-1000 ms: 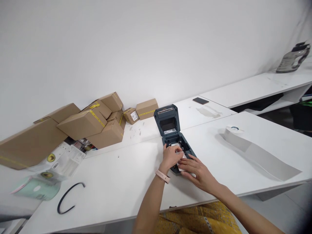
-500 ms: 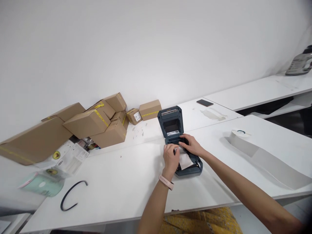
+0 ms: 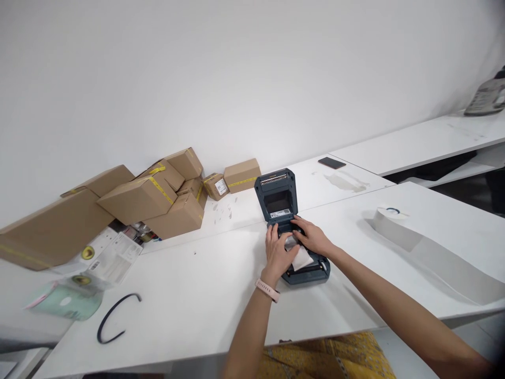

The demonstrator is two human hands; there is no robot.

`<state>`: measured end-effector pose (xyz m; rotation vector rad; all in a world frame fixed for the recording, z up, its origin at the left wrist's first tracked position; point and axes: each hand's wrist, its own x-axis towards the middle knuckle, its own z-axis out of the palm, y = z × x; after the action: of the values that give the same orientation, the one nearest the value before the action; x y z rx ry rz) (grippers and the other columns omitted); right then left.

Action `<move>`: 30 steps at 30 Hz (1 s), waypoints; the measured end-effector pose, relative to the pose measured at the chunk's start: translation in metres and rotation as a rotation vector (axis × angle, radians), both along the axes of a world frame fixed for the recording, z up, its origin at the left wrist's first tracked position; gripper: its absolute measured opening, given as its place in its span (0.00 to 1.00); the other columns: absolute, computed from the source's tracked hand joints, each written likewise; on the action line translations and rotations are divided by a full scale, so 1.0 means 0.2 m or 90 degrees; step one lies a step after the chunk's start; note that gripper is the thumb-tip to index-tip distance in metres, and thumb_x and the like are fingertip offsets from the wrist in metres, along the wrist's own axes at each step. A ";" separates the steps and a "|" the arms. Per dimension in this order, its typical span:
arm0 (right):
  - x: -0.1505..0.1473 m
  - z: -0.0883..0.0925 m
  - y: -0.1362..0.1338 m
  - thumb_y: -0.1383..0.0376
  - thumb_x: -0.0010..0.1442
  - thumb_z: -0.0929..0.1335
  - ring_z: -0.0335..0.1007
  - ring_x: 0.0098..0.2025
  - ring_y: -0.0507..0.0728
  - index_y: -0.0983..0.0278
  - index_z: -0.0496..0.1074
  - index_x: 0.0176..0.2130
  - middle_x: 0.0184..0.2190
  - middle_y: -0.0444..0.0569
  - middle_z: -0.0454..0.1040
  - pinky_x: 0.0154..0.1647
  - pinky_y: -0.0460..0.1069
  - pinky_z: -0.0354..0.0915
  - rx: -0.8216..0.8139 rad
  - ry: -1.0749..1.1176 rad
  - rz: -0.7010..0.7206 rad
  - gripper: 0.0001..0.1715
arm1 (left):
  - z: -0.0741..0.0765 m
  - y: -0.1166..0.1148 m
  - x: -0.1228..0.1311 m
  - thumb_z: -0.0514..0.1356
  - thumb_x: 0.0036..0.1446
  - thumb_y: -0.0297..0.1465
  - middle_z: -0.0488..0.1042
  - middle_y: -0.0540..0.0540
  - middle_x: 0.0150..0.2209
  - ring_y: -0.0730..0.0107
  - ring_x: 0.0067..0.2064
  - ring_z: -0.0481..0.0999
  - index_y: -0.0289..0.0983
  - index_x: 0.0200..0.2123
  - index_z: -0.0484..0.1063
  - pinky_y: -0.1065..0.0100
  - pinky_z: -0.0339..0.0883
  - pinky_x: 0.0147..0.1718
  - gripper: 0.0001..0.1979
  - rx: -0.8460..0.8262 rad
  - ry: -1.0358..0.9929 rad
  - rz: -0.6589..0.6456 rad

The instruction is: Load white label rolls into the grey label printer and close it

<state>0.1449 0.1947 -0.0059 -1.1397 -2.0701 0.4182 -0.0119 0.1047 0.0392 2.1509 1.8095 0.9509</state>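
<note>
A dark blue-grey label printer (image 3: 310,276) stands on the white table with its lid (image 3: 276,200) raised. White label paper (image 3: 302,259) lies in its lower body and hangs toward the front. My left hand (image 3: 278,255) grips the printer at its left side, fingers over the edge and thumb reaching inward beside the paper. From the right, my right hand (image 3: 313,237) bends its fingers into the printer, against its right inner part. Both sets of fingertips are partly hidden inside.
On the right, a label roll (image 3: 389,213) trails a long strip across the table. A phone (image 3: 332,163) lies behind. Cardboard boxes (image 3: 136,200) are piled at the back left, near a mint-green pouch (image 3: 71,301) and a black curved band (image 3: 114,318).
My left hand's fingers have straightened along the printer's left edge, and its thumb has spread over the paper. My right hand stays in nearly the same place. The lid remains raised.
</note>
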 end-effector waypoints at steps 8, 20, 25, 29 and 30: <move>0.01 -0.01 0.01 0.58 0.63 0.63 0.64 0.61 0.64 0.60 0.68 0.59 0.62 0.53 0.65 0.60 0.62 0.62 -0.010 0.010 -0.001 0.27 | 0.05 -0.04 -0.02 0.65 0.52 0.42 0.48 0.50 0.70 0.46 0.71 0.40 0.48 0.44 0.79 0.43 0.42 0.66 0.15 -0.079 0.006 -0.039; 0.01 0.01 0.00 0.58 0.63 0.63 0.63 0.61 0.65 0.63 0.68 0.59 0.63 0.55 0.64 0.61 0.62 0.61 -0.025 0.009 0.005 0.28 | 0.06 -0.04 -0.04 0.65 0.50 0.46 0.41 0.52 0.71 0.41 0.71 0.35 0.48 0.37 0.80 0.33 0.31 0.63 0.14 -0.138 0.046 -0.056; 0.01 0.01 0.00 0.58 0.63 0.62 0.63 0.62 0.65 0.63 0.67 0.60 0.63 0.55 0.63 0.61 0.62 0.61 -0.035 0.003 0.002 0.28 | 0.04 -0.04 -0.03 0.66 0.48 0.47 0.42 0.53 0.71 0.40 0.71 0.36 0.48 0.36 0.80 0.32 0.31 0.62 0.14 -0.129 0.053 -0.042; 0.01 0.02 0.00 0.57 0.63 0.62 0.62 0.62 0.65 0.63 0.68 0.60 0.63 0.55 0.63 0.62 0.61 0.60 -0.040 0.004 0.003 0.28 | 0.03 -0.04 -0.03 0.65 0.49 0.49 0.40 0.53 0.72 0.39 0.71 0.35 0.48 0.37 0.80 0.32 0.29 0.62 0.15 -0.132 0.055 -0.043; 0.01 0.02 0.00 0.57 0.63 0.62 0.62 0.62 0.65 0.64 0.68 0.59 0.63 0.55 0.63 0.62 0.61 0.60 -0.041 0.003 0.005 0.28 | 0.03 -0.04 -0.03 0.65 0.49 0.49 0.40 0.52 0.72 0.40 0.71 0.35 0.48 0.38 0.80 0.33 0.29 0.62 0.16 -0.133 0.056 -0.041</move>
<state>0.1467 0.1941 -0.0022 -1.1676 -2.0699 0.4943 -0.0179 0.0959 0.0460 2.1364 1.7770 0.6306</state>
